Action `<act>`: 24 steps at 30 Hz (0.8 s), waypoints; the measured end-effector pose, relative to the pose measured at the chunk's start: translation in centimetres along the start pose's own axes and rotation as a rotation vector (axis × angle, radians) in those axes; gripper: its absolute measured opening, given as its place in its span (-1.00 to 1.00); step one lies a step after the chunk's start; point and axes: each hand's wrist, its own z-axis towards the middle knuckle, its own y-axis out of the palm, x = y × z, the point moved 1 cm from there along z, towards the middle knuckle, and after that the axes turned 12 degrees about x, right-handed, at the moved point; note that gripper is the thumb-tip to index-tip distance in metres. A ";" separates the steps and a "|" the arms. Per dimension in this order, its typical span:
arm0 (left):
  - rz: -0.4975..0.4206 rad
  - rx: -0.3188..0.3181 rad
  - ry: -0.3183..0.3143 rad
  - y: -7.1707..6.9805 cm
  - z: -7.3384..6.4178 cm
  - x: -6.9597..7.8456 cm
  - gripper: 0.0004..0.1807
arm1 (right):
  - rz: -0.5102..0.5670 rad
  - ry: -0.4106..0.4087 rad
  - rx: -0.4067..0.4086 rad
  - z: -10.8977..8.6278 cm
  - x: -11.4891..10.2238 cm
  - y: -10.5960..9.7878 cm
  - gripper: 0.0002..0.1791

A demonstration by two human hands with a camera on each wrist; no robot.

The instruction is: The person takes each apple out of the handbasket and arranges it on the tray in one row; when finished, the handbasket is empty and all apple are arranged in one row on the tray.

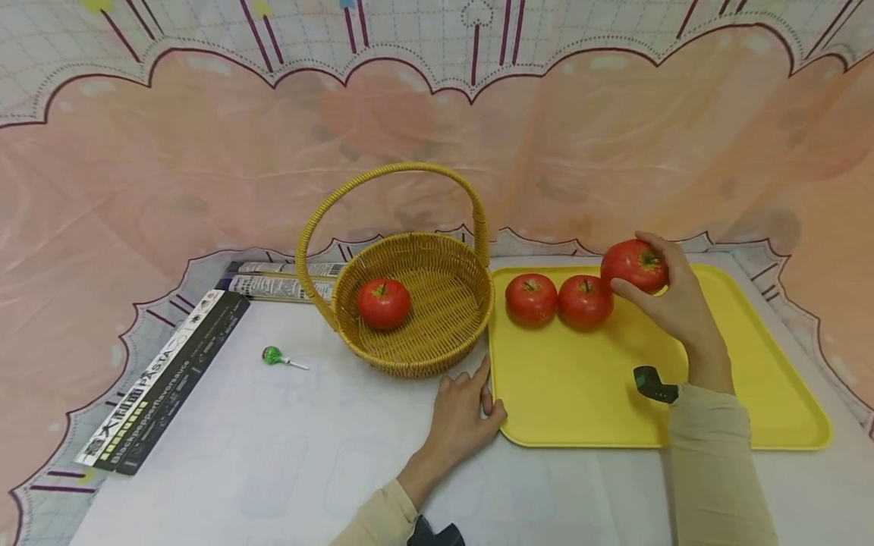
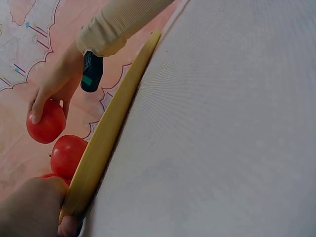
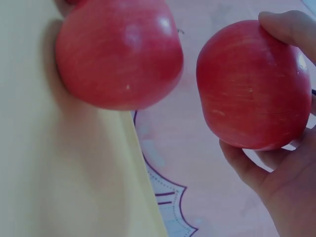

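My right hand (image 1: 683, 303) grips a red apple (image 1: 631, 265) between thumb and fingers, raised over the back of the yellow tray (image 1: 580, 394). In the right wrist view the held apple (image 3: 254, 84) hangs clear of the tray surface. Two more red apples, one at the left (image 1: 531, 299) and one beside it (image 1: 585, 301), sit side by side on the tray. Low at the tray's left edge, my left hand (image 1: 464, 413) holds the rim, thumb near the front corner. The left wrist view shows that rim (image 2: 106, 128) between parts of the hand.
A yellow wicker basket (image 1: 444, 356) with a tall handle stands left of the tray, one red apple (image 1: 384, 303) inside. Farther left lie a green lollipop (image 1: 273, 355), a long black-and-white pasta box (image 1: 164, 379) and clear-wrapped packs (image 1: 280, 287) behind the basket.
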 end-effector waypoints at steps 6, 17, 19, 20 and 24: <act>0.002 0.004 0.003 0.0 0.0 0.0 -0.29 | -0.007 -0.001 0.002 0.0 0.5 -0.3 -0.11; 0.004 0.008 0.008 0.3 -0.1 -0.2 -0.29 | -0.013 -0.034 0.022 -0.1 1.7 -0.2 -0.17; 0.006 0.008 0.009 0.3 -0.1 -0.2 -0.29 | -0.013 -0.028 0.022 -0.1 1.8 -0.2 -0.17; 0.008 0.009 0.010 0.3 -0.1 -0.2 -0.29 | -0.014 -0.024 0.023 -0.1 1.9 -0.2 -0.16; 0.008 0.011 0.009 0.2 0.0 -0.2 -0.29 | -0.022 -0.005 0.018 0.0 2.2 -0.2 -0.16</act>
